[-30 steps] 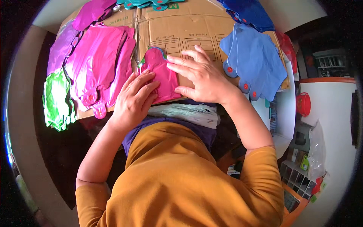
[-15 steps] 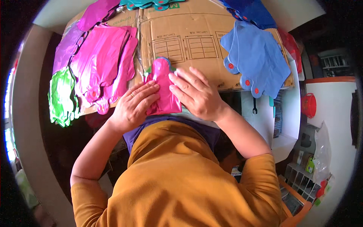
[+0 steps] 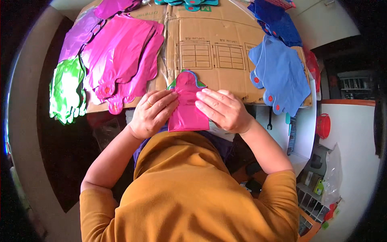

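A: Left hand (image 3: 157,109), ring on one finger, has its fingers bent over the left edge of a folded pink piece (image 3: 188,115) and looks to be gripping it. Thumb's mostly hidden tho.

B: And the right hand (image 3: 225,109)?

A: Pretty much a mirror of it: fingers closed on the right edge, can't really see the thumb. The pink piece sits between the two hands, its near end sticking out past the near edge of the cardboard (image 3: 225,32), right by the mustard top (image 3: 185,181). Bits of green and blue show at its far end.

B: What's around it?

A: To the left, a pink stack (image 3: 121,48) of flat shiny pieces, with a green stack (image 3: 66,90) and a purple stack (image 3: 76,40) further left. Light blue stack (image 3: 282,74) on the right, red dots on its rounded tabs.

B: Far side?

A: Teal stack (image 3: 183,2) in the middle, dark blue stack (image 3: 278,24) at far right. Way off to the right there's a red bucket (image 3: 323,126).
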Available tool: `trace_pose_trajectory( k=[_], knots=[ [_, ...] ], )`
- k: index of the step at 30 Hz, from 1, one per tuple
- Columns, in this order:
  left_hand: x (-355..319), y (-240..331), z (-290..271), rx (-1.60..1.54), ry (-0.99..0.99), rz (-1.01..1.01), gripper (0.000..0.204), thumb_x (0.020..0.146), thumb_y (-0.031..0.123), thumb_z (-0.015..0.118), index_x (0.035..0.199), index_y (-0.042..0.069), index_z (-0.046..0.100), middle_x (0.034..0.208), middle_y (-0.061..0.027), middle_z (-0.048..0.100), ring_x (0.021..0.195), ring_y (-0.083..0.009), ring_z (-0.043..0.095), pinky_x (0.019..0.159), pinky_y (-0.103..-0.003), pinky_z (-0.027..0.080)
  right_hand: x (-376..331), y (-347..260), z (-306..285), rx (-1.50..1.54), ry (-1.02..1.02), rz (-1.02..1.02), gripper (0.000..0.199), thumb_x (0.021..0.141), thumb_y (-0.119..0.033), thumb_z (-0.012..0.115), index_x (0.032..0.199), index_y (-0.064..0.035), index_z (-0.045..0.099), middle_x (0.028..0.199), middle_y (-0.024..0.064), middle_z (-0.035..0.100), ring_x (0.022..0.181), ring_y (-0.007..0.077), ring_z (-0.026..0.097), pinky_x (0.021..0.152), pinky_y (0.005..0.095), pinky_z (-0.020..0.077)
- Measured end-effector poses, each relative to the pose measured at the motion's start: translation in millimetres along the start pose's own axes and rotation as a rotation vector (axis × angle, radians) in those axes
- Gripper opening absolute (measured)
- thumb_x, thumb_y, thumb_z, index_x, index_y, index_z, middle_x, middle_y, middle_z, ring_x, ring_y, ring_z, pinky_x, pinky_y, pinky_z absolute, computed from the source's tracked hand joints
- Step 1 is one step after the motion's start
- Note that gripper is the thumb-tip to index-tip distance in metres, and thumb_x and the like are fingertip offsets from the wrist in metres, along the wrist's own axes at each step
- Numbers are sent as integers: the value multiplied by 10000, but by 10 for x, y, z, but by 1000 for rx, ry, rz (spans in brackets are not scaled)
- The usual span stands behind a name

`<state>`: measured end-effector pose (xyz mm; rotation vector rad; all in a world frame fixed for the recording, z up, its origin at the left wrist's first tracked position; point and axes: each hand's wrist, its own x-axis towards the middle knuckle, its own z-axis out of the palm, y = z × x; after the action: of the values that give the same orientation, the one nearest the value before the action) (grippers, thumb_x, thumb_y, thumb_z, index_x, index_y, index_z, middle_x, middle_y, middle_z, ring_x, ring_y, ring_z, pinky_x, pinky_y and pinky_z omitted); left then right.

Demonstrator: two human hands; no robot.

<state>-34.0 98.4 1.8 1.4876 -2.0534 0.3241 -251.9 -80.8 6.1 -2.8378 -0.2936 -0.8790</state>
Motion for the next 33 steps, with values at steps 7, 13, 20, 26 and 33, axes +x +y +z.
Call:
trace_pose_trajectory(
  k=[7, 13, 20, 26, 33],
  knots=[
    [8, -26, -19, -82, 3, -57, 323, 790, 106, 623, 1095, 10, 666, 1145, -125, 684, 1020, -283, 657, 877, -404, 530, 227, 7, -49, -13, -19, 59, 321, 799, -114, 627, 1093, -3, 696, 1107, 124, 672, 955, 265, 659, 814, 379, 519],
    [45, -30, -65, -64, 13, -52, 320, 785, 104, 634, 1095, 26, 651, 1111, -105, 700, 991, -261, 667, 868, -400, 528, 285, -37, -68, -43, -18, 94, 278, 801, -129, 618, 1045, -25, 703, 1038, 102, 682, 921, 248, 653, 793, 391, 497],
    [25, -50, -30, -101, 45, -110, 298, 781, 111, 640, 1070, 39, 652, 1085, -93, 701, 995, -269, 658, 902, -419, 501, 297, 15, -34, 45, -1, 133, 232, 809, -130, 597, 1009, -36, 668, 956, 94, 655, 868, 258, 635, 811, 405, 482],
    [42, 10, -25, -87, 49, -243, 314, 766, 124, 667, 1073, 62, 652, 1021, -75, 692, 984, -274, 632, 890, -443, 448, 322, 21, -13, 87, 39, 208, 298, 753, -83, 664, 1050, -57, 653, 884, 67, 645, 814, 249, 620, 808, 407, 460],
    [77, 19, -64, -99, 14, -388, 315, 753, 125, 705, 1058, 65, 652, 1006, -86, 685, 940, -300, 627, 867, -423, 454, 372, -78, -51, -5, 49, 398, 406, 714, -41, 778, 1102, -103, 676, 804, 6, 683, 718, 208, 610, 755, 357, 412]
  ],
)
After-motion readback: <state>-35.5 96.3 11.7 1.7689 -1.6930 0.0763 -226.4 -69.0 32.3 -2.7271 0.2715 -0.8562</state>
